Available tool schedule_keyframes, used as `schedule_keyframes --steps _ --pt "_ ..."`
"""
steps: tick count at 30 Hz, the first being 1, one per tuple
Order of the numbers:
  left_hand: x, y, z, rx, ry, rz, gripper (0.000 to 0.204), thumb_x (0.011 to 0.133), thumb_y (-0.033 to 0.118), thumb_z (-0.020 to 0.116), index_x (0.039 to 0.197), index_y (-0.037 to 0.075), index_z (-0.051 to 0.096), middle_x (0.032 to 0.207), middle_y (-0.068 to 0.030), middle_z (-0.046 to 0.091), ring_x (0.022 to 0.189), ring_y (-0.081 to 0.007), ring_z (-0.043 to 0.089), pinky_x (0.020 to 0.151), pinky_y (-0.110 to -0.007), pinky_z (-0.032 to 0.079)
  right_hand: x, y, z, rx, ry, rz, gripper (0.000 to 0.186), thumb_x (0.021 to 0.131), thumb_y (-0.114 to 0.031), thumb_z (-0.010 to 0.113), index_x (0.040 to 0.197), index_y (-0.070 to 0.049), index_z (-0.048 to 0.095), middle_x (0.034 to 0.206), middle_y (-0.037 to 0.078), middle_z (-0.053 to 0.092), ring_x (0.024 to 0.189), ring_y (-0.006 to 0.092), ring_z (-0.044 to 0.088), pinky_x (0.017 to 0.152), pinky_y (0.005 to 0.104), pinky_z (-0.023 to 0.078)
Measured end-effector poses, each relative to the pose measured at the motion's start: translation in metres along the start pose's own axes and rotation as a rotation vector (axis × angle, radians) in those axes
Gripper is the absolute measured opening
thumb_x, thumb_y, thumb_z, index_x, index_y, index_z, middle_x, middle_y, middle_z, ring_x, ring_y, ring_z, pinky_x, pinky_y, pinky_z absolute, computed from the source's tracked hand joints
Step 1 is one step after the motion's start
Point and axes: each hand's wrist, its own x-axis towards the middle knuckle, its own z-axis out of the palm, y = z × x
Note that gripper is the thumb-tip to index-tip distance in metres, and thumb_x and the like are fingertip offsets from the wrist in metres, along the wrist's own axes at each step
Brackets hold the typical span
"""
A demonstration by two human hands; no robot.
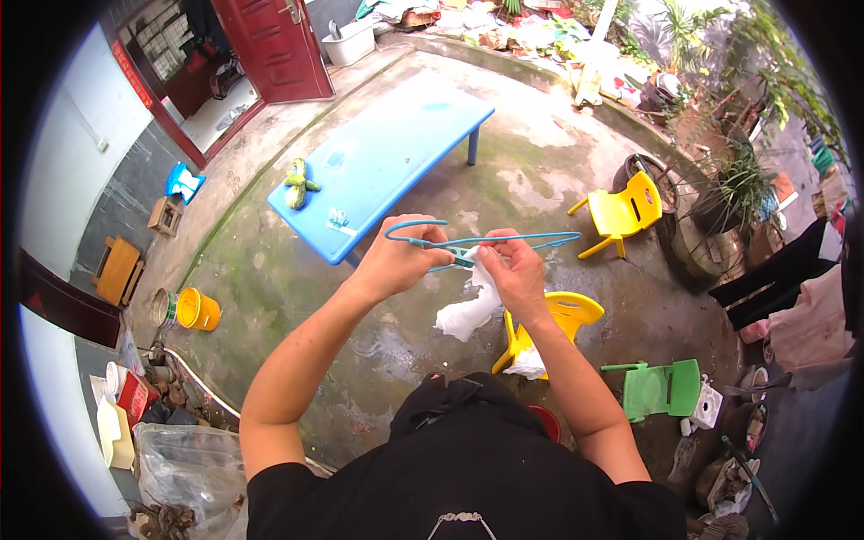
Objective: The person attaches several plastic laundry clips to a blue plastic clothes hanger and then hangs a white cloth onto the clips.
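Observation:
A blue clip hanger (477, 241) is held up in front of me between both hands. My left hand (405, 256) is closed around its left part, by a small teal clip (463, 258). Beside that clip, the fingers of my right hand (513, 270) pinch the top of a white cloth piece (472, 310), possibly a sock. The cloth hangs loose below the hanger. Whether the clip's jaws have caught the fabric cannot be made out.
A blue table (396, 153) stands ahead, with green gourd-like vegetables (298, 184) on it. Yellow chairs (621, 211) and a green chair (661, 390) stand to the right. More white cloth (526, 364) lies on the nearer yellow chair (571, 310). At left is a yellow bucket (198, 310).

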Motion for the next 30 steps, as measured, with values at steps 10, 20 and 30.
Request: schedule_keyframes --steps 10,20,30 --pt "0.001 -0.018 -0.001 0.076 0.219 0.268 0.025 0.072 0.019 0.07 0.081 -0.003 0.063 0.07 -0.0101 0.06 0.065 -0.0208 0.058 0.06 -0.031 0.044 0.001 0.018 -0.015 -0.018 -0.281 -0.002 0.015 0.085 -0.005 0.062 0.099 -0.002 0.058 0.085 -0.001 0.06 0.075 0.0034 0.055 0.062 0.017 0.043" --pt "0.006 0.001 -0.014 -0.226 -0.121 -0.136 0.018 0.086 0.018 0.061 0.089 0.001 0.068 0.072 0.0013 0.061 0.062 -0.0048 0.052 0.056 -0.02 0.04 -0.004 0.044 -0.024 0.012 -0.237 0.074 0.014 0.085 -0.001 0.061 0.099 -0.001 0.058 0.086 0.001 0.062 0.074 0.0036 0.056 0.063 0.0176 0.045" --pt "0.014 0.057 -0.038 -0.137 -0.266 -0.096 0.025 0.089 0.028 0.057 0.092 0.006 0.067 0.065 0.0045 0.055 0.056 -0.0017 0.04 0.05 -0.019 0.03 -0.005 0.075 -0.026 -0.077 -0.295 0.167 0.017 0.087 -0.01 0.059 0.103 -0.003 0.061 0.088 0.001 0.063 0.075 0.0052 0.057 0.068 0.0208 0.047"
